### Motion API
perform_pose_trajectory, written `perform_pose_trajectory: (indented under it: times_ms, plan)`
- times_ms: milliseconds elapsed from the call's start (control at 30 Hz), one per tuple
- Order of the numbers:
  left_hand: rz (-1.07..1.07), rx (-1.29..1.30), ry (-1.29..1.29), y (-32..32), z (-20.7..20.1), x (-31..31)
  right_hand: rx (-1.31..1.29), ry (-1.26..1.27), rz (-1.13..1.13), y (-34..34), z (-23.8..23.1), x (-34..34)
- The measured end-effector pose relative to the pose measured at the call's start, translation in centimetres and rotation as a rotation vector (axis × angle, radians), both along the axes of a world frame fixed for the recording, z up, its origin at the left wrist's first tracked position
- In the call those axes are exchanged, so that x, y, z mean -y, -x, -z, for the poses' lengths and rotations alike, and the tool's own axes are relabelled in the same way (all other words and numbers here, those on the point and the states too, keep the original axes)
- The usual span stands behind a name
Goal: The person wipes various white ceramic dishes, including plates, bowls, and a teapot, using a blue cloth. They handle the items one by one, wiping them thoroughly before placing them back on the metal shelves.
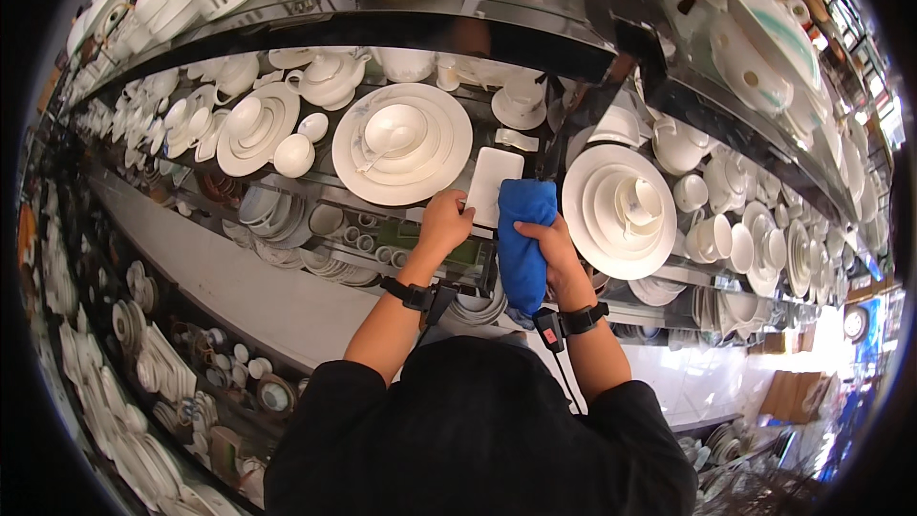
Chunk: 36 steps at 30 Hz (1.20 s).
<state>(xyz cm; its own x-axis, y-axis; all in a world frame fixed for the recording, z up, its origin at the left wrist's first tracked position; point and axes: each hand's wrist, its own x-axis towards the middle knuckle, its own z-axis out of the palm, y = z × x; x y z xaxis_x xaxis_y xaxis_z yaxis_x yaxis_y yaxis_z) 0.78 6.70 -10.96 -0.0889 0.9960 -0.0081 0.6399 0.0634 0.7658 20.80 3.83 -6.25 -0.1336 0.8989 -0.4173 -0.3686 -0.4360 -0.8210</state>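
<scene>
The left hand [445, 221] is gripping a white rectangular plate [495, 185] by its edge; the right hand [552, 247] is clutching a blue cloth [523, 239] against it.

The shelf [315, 186] is crowded: a large stacked plate set [402, 141] stands just left of the rectangular white plate [495, 183], and another round plate set [619, 210] just right of the blue cloth [523, 244]. The dark upper shelf [449, 29] overhangs closely. Both hands fill the narrow gap between the sets; open room lies only toward the person.
</scene>
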Motion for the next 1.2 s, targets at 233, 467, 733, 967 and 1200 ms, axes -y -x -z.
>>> perform_pose_trajectory:
  times_ms: [233,467,733,967,1200]
  plan:
    - [0.006,0.132,0.081,-0.3,-0.8,-0.4,0.003,-0.027,0.059,1.5,0.4,-0.8]
    - [0.1,0.747,0.165,0.4,-0.3,0.4,0.141,-0.125,0.017,2.6,0.7,0.9]
    - [0.308,1.371,0.238,0.5,-2.6,4.0,0.177,-0.29,-0.041,1.1,-0.5,3.4]
    - [0.386,1.129,0.172,-0.3,-4.3,6.4,0.955,-0.63,0.199,2.1,-2.0,2.2]
    - [0.419,1.087,0.153,-0.8,-5.5,6.4,1.332,-1.003,0.174,6.1,-3.6,2.7]
